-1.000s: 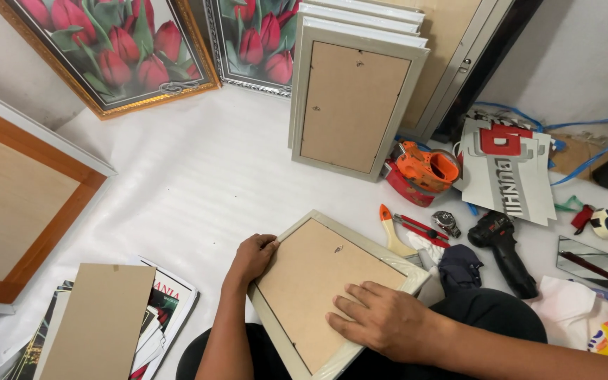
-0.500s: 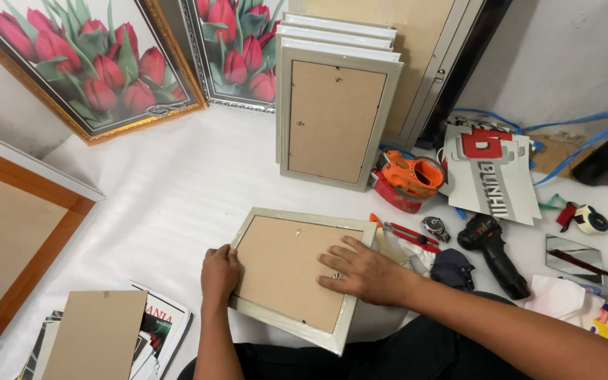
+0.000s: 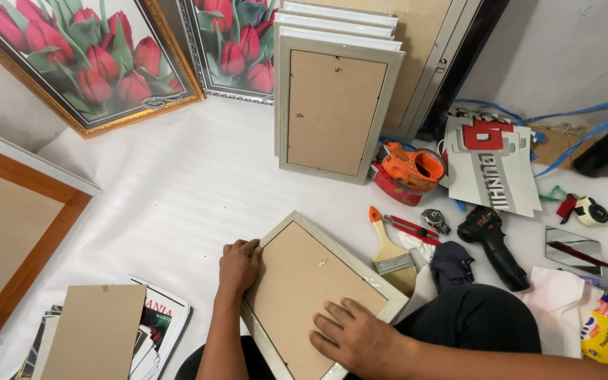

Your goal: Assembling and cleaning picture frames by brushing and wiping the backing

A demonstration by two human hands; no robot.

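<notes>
One head-worn camera looks steeply down and forward from above the seated person, close over the hands and the picture frame (image 3: 314,292) in the lap, taking in the white-covered floor (image 3: 170,190) out to the framed pictures leaning against the wall.

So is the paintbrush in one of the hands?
No, the paintbrush lies on the white sheet beside the frame; both hands press the frame.
</notes>
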